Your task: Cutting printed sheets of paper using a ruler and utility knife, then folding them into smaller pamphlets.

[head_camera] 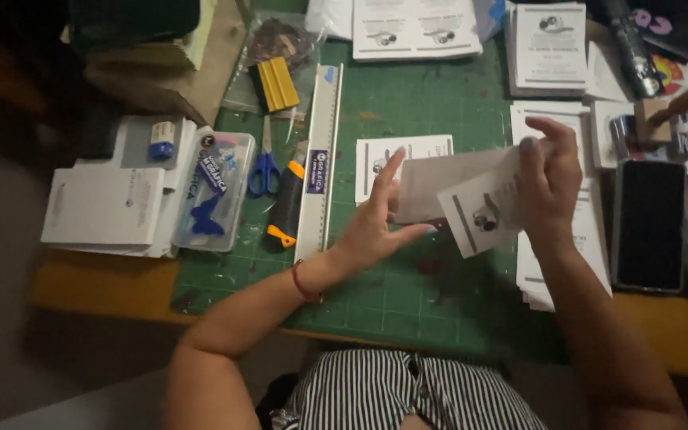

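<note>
My right hand (549, 177) holds a small white printed sheet (479, 209) above the green cutting mat (408, 103), fingers curled over its right edge. A second, plain pale sheet (439, 181) sits behind it, overlapping. My left hand (377, 219) is spread, fingers apart, its fingertips touching the left edge of the pale sheet. Another printed card (376, 155) lies flat on the mat just behind my left hand. A red cord circles my left wrist.
A long metal ruler (320, 159), blue scissors (263, 169), an orange-black utility knife (287, 209) and a yellow squeegee (275, 84) lie left of the mat's middle. Stacks of printed sheets (549, 48) sit behind and right. A dark phone (648, 224) lies at right, white boxes (109, 203) at left.
</note>
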